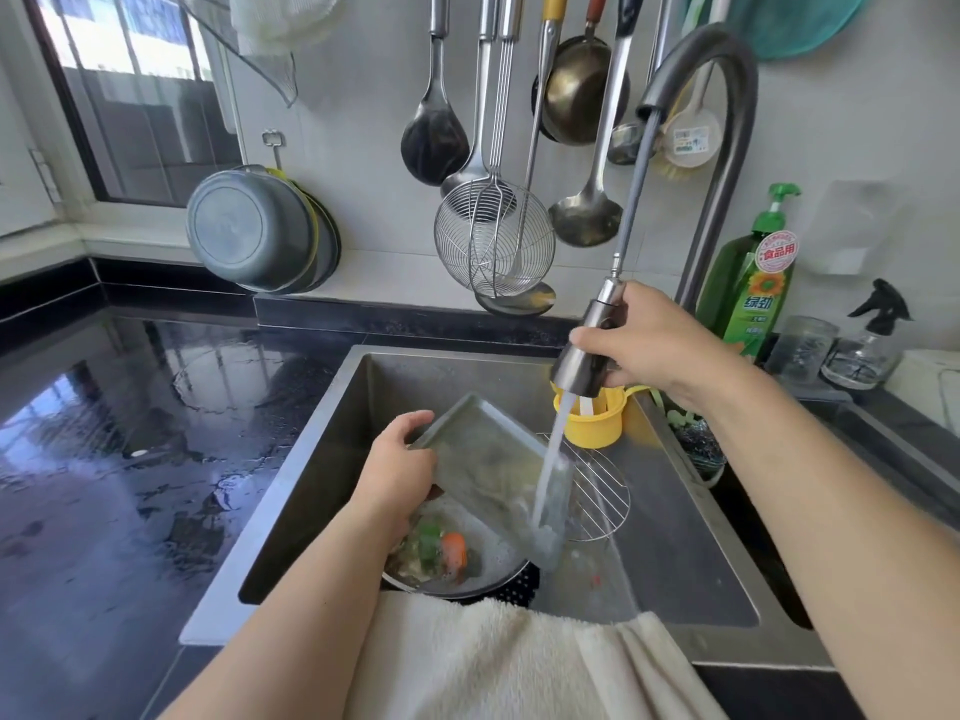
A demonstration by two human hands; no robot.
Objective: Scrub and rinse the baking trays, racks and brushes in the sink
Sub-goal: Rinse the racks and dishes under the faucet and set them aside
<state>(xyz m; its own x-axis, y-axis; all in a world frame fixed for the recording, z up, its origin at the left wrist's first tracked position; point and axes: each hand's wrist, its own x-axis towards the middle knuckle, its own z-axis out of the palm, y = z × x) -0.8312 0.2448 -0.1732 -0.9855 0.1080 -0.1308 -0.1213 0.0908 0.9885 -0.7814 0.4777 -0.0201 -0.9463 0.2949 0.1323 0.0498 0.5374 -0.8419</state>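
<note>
— Where is the baking tray (493, 470) right now?

— Over the sink (332, 407), tilted, with its far-left corner high and its near-right corner dipping low. The left hand (400, 470) grips its left edge, fingers curled over the rim and thumb underneath.

— And the right hand (654, 340)?

— It is wrapped around the pull-out spray head (587, 350), whose hose (634, 200) runs up into the curved faucet neck (727, 148). A stream of water (550, 459) falls from the head onto the tray's lower right part.

— What else sits in the sink?

— A round wire rack (602, 501) lies behind and under the tray's right edge. Below the left hand there is a metal bowl (467, 569) holding foamy water with something orange and something green in it; I cannot tell what they are. A yellow cup (592, 423) sits at the right rim.

— Around it?

— A white towel (493, 662) drapes over the sink's near edge. The dark bench (130, 433) to the left looks wet. A green soap bottle (753, 272) stands at the right, and ladles and a wire skimmer (493, 241) hang on the wall.
</note>
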